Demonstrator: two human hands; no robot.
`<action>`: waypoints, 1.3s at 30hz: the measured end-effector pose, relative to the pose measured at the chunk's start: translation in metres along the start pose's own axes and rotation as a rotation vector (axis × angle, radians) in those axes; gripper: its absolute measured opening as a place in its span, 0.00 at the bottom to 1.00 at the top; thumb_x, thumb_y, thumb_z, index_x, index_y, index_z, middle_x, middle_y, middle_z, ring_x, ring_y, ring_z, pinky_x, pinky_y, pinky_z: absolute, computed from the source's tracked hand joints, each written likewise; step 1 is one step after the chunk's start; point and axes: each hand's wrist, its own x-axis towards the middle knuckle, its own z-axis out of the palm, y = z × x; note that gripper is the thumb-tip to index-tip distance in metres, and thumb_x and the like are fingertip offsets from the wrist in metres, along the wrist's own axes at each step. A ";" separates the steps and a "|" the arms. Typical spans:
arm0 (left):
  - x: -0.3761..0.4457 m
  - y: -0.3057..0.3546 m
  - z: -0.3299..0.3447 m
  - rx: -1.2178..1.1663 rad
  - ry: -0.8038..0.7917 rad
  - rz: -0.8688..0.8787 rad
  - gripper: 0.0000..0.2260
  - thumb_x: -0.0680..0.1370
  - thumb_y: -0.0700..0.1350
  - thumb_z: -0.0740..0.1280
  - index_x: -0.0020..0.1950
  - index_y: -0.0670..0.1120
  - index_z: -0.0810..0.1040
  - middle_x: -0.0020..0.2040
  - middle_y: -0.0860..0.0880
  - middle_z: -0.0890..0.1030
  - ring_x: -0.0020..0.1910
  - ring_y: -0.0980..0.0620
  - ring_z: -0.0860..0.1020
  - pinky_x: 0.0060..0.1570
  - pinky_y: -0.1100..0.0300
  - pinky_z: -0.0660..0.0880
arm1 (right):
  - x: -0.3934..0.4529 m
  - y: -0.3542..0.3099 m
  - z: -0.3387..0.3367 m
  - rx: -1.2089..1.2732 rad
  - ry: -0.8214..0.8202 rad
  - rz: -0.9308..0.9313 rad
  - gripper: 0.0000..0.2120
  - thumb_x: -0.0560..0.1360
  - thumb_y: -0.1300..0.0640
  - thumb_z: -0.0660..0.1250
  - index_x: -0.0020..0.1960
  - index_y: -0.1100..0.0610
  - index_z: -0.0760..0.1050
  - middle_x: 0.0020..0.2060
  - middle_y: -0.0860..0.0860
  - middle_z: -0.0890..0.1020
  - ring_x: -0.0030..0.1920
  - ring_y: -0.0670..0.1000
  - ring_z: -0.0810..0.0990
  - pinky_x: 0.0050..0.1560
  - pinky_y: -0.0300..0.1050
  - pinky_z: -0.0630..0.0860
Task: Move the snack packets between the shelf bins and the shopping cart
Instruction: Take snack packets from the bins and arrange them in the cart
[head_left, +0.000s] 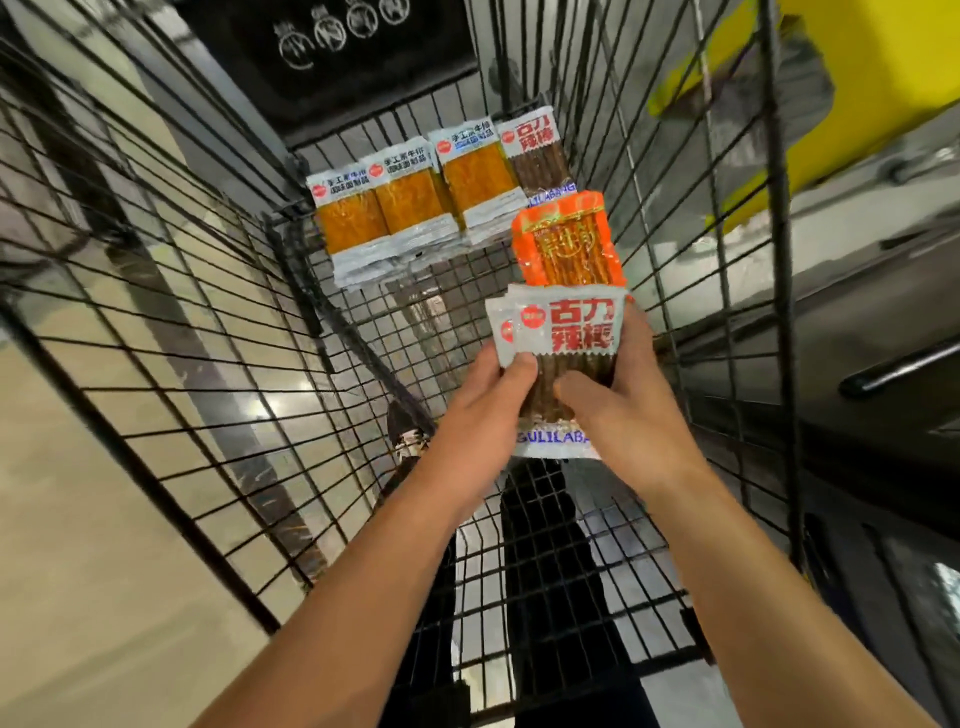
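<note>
Over the wire shopping cart (218, 332), gripping a small stack of white-and-brown snack packets (563, 332) with left hand (480, 410) and right hand (626, 415), both grips curled round it. Beyond, on the cart floor: orange packet (569, 241), three yellow packets (410, 200), another brown packet (535, 150).

The held packet (563, 332) is white with red letters and brown sticks; the packet beyond it (566, 244) is orange; three packets (410, 197) are white with yellow-orange centres; the cart (208, 291) has black wire
</note>
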 end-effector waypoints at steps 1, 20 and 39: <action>0.000 0.001 -0.002 -0.004 0.010 0.018 0.09 0.77 0.58 0.63 0.54 0.72 0.78 0.61 0.63 0.81 0.64 0.61 0.76 0.70 0.53 0.68 | 0.001 -0.003 0.004 0.010 -0.015 -0.010 0.28 0.75 0.66 0.66 0.61 0.35 0.65 0.56 0.43 0.80 0.56 0.39 0.80 0.54 0.35 0.78; 0.034 0.060 -0.047 0.187 -0.055 0.136 0.15 0.84 0.47 0.60 0.67 0.62 0.63 0.60 0.67 0.73 0.59 0.70 0.71 0.63 0.62 0.66 | 0.061 -0.068 0.025 -0.188 -0.072 -0.090 0.17 0.86 0.52 0.54 0.74 0.45 0.63 0.60 0.36 0.76 0.55 0.24 0.71 0.52 0.18 0.66; 0.172 0.137 -0.020 0.154 0.333 0.076 0.11 0.77 0.53 0.63 0.57 0.50 0.72 0.57 0.47 0.79 0.57 0.43 0.78 0.61 0.45 0.75 | 0.091 -0.153 -0.075 -0.943 0.497 -0.572 0.35 0.76 0.51 0.63 0.79 0.63 0.58 0.73 0.60 0.69 0.72 0.61 0.68 0.72 0.51 0.61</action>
